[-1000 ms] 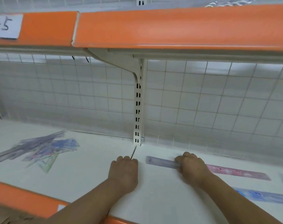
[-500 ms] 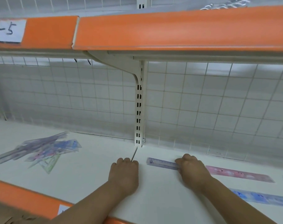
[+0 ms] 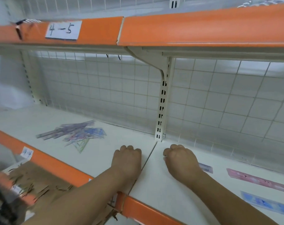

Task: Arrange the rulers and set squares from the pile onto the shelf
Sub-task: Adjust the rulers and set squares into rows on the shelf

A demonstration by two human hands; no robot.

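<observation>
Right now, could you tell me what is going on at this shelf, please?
A person is laying out rulers on the white shelf. Their right hand lies, fingers curled, over a purple plastic ruler; a pink plastic ruler and a blue plastic ruler lie to its right. The left hand rests beside it as an empty fist. The pile of rulers and set squares sits further left.

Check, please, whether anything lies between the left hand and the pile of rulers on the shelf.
Nothing visible does. Only bare white shelf lies between the left hand and the pile, which sits to its left, further back. The right hand curls over a purple ruler.
</observation>
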